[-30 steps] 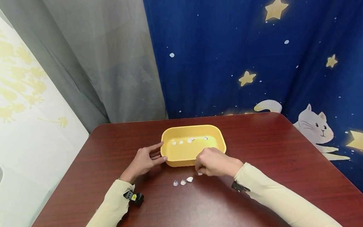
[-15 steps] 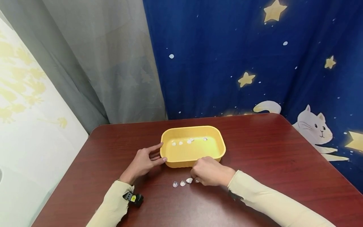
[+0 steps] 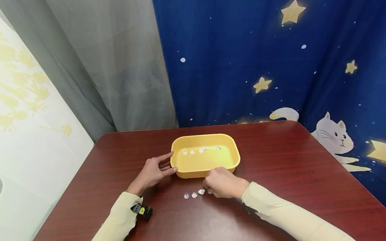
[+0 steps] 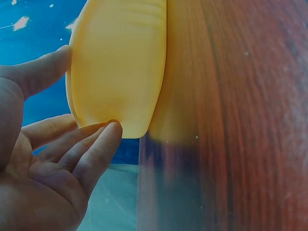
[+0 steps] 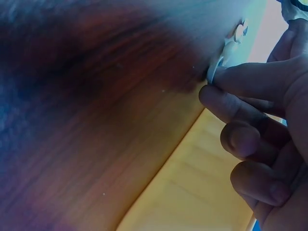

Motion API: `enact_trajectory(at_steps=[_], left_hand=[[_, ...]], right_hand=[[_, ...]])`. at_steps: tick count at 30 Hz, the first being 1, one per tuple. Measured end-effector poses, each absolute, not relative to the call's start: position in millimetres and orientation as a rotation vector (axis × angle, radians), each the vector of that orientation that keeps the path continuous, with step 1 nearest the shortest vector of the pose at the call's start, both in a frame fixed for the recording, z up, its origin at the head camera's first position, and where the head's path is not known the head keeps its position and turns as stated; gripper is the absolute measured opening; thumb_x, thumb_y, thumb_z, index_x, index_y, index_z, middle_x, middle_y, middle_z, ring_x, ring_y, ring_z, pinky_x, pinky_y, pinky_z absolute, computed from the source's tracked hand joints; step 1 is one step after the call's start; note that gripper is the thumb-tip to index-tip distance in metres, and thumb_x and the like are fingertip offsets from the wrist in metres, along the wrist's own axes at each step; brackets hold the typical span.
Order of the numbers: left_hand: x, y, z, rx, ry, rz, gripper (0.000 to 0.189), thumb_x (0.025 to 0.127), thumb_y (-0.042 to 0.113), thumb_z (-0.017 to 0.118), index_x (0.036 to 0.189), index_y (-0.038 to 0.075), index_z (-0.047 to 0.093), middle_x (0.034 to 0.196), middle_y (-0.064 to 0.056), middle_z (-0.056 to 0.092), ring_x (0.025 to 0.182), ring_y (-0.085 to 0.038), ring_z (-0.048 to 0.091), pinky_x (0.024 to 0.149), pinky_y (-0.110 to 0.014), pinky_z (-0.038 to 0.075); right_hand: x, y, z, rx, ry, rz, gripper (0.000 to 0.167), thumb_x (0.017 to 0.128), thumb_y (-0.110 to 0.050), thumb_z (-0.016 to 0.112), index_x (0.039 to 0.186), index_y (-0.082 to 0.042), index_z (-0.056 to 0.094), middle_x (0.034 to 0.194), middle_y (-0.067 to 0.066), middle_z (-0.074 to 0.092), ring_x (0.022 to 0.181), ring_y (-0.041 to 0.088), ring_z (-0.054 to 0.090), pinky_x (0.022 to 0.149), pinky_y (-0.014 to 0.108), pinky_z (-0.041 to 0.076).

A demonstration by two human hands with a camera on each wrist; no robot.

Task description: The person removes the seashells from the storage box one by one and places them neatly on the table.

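Note:
A yellow plastic basin [image 3: 195, 174] stands on the table with several small white shells [image 3: 192, 152] on its floor. My left hand [image 3: 153, 171] rests against the basin's left end, thumb and fairly straight fingers [image 4: 98, 159] touching its rim and wall. In front of the basin, my right hand [image 3: 223, 182] is low at the table. Its thumb and index finger pinch a small pale shell [image 5: 212, 72], mostly hidden from the head view. Left of those fingertips, a short row of shells lies on the wood, the nearest being a white shell [image 3: 201, 191].
The dark red-brown table [image 3: 271, 160] has rounded far corners. Behind it hang a grey curtain [image 3: 132, 83] and a blue curtain [image 3: 226, 77] with stars and a cat. Black cameras sit on both wrists, one by the left sleeve [image 3: 120, 214].
My right hand has come down and slightly left, bringing the pinched shell to the right end of the row. It is nearly still over the last half second. My left hand stays put.

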State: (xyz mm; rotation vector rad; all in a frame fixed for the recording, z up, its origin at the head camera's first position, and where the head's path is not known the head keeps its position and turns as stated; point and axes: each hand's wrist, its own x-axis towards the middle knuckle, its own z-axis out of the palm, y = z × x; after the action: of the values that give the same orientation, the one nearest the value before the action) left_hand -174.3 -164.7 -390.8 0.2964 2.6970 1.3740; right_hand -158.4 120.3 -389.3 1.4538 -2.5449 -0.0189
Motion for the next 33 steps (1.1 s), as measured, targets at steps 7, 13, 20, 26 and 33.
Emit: enact_trajectory(at_steps=[7,13,20,26,33], left_hand=[[-174,-164,-390,0.299,2.690,1.381,0.077,0.084,0.037,0.081,0.150,0.015,0.048,0.150,-0.011,0.054,0.123,-0.023,0.067,0.095,-0.036,0.059],[-174,-164,-390,0.297,2.682,1.385,0.077,0.085,0.038,0.081,0.151,0.014,0.048,0.150,-0.013,0.054,0.124,-0.024,0.066,0.096,-0.036,0.059],[-175,-164,-390,0.279,2.667,1.398,0.077,0.084,0.037,0.081,0.151,0.017,0.048,0.148,-0.013,0.056,0.123,-0.024,0.067,0.095,-0.036,0.059],[-174,-164,-389,0.266,2.679,1.378,0.077,0.084,0.038,0.081,0.150,0.018,0.048,0.149,-0.012,0.056,0.123,-0.023,0.067,0.095,-0.036,0.059],[-174,-164,-390,0.273,2.681,1.382,0.076,0.084,0.037,0.081,0.150,0.016,0.048,0.149,-0.013,0.055,0.124,-0.025,0.066,0.095,-0.037,0.059]], right_hand=[[-158,121,-388,1.444,-2.568,0.000,0.025,0.075,-0.015,0.080,0.060,-0.026,0.064,0.058,-0.014,0.058,0.051,0.003,0.044,0.044,0.023,0.038],[-160,121,-382,1.429,-2.605,0.017,0.023,0.075,-0.014,0.079,0.061,-0.027,0.066,0.056,-0.015,0.057,0.051,0.002,0.043,0.045,0.021,0.036],[-163,122,-367,1.441,-2.589,0.018,0.026,0.077,-0.014,0.077,0.059,-0.026,0.063,0.058,-0.013,0.057,0.053,0.005,0.048,0.045,0.023,0.040],[-169,124,-350,1.479,-2.620,0.022,0.015,0.080,-0.020,0.081,0.069,-0.024,0.072,0.066,-0.012,0.067,0.061,0.006,0.060,0.053,0.023,0.050],[-178,126,-331,1.528,-2.593,0.078,0.009,0.080,-0.016,0.080,0.076,-0.022,0.075,0.072,-0.012,0.071,0.067,0.005,0.064,0.060,0.023,0.055]])
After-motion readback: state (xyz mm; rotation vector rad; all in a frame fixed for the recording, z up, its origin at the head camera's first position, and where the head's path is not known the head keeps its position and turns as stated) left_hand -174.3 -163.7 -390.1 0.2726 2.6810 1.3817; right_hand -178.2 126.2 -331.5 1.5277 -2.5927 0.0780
